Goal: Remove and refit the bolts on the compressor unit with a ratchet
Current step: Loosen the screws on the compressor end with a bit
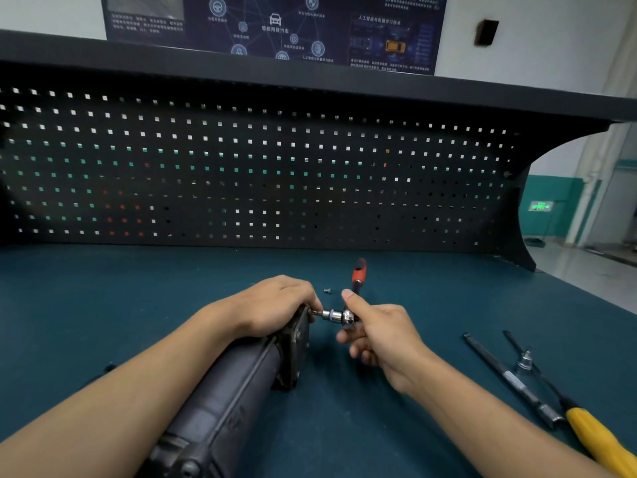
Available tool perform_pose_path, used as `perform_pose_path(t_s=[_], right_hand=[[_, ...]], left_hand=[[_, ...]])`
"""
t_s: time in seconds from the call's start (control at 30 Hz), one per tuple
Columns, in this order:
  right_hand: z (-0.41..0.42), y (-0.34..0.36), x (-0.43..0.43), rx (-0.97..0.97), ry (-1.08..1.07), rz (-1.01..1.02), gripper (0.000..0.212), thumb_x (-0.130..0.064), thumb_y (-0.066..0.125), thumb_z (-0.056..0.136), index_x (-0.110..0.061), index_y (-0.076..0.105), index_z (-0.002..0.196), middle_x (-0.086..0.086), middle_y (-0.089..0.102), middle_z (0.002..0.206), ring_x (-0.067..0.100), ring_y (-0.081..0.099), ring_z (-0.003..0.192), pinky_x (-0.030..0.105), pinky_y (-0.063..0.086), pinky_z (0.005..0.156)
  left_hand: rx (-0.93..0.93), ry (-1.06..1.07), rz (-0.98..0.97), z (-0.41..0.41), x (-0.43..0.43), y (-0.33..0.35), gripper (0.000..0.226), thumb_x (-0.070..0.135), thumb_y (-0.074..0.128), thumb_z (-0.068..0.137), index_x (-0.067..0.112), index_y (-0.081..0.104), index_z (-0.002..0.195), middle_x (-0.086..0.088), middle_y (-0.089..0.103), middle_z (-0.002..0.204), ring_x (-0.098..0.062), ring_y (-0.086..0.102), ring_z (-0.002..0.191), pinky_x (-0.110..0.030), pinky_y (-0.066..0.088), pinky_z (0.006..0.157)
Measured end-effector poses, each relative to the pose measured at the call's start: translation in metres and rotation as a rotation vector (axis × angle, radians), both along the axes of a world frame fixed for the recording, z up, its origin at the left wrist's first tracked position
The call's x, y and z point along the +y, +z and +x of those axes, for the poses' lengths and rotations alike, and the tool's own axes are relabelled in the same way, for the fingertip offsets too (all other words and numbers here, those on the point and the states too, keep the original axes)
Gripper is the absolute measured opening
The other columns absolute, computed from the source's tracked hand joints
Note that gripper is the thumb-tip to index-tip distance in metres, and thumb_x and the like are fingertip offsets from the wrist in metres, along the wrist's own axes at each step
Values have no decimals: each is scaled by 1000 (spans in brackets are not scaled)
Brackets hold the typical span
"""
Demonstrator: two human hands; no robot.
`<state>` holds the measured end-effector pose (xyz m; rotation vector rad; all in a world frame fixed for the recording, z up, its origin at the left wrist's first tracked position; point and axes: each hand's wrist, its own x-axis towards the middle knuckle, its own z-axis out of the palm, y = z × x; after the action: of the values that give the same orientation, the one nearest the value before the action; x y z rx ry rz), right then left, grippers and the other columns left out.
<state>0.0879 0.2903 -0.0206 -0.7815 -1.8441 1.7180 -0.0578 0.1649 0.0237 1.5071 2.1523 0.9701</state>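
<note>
A dark cylindrical compressor unit (pixel 227 401) lies on the teal bench, its end plate (pixel 299 339) facing right. My left hand (pixel 272 307) grips the top of that end plate. My right hand (pixel 379 336) holds the chrome head of the ratchet (pixel 344 316), thumb raised along it. The ratchet's socket (pixel 327 314) sits on a bolt at the plate's upper corner. Its red and black handle (pixel 358 274) points up and away from me. One loose bolt (pixel 327 290) lies on the bench just behind the ratchet.
At the right of the bench (pixel 413 426) lie a long dark bar (pixel 510 377) and a yellow-handled tool (pixel 599 439) with a socket piece (pixel 524 360) on its shaft. A black pegboard (pixel 262 167) rises behind the bench; its right edge drops to the floor.
</note>
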Motion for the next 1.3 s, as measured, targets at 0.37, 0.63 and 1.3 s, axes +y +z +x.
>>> perform_pose_path(t_s=[0.37, 0.63, 1.3], right_hand=[[0, -1, 0, 61, 18, 114, 43, -45, 66, 93, -3, 70, 84, 10, 72, 64, 14, 56, 43, 18, 38, 41], [12, -2, 13, 172, 202, 507, 7, -31, 69, 94, -37, 73, 93, -4, 74, 78, 14, 69, 63, 23, 53, 61], [21, -13, 19, 288, 211, 1033, 40, -1, 73, 77, -27, 74, 108, -14, 68, 103, 9, 66, 97, 29, 54, 79]], left_hand=[[-21, 15, 6, 2, -1, 0, 36, 44, 43, 80, 27, 75, 83, 12, 75, 91, -10, 66, 97, -36, 48, 100], [14, 9, 29, 3, -1, 2, 33, 21, 45, 99, 21, 75, 87, 8, 75, 92, -9, 65, 96, -29, 48, 96], [3, -12, 88, 3, -2, 1, 34, 36, 45, 78, 19, 76, 81, 6, 75, 90, -13, 65, 97, -38, 47, 101]])
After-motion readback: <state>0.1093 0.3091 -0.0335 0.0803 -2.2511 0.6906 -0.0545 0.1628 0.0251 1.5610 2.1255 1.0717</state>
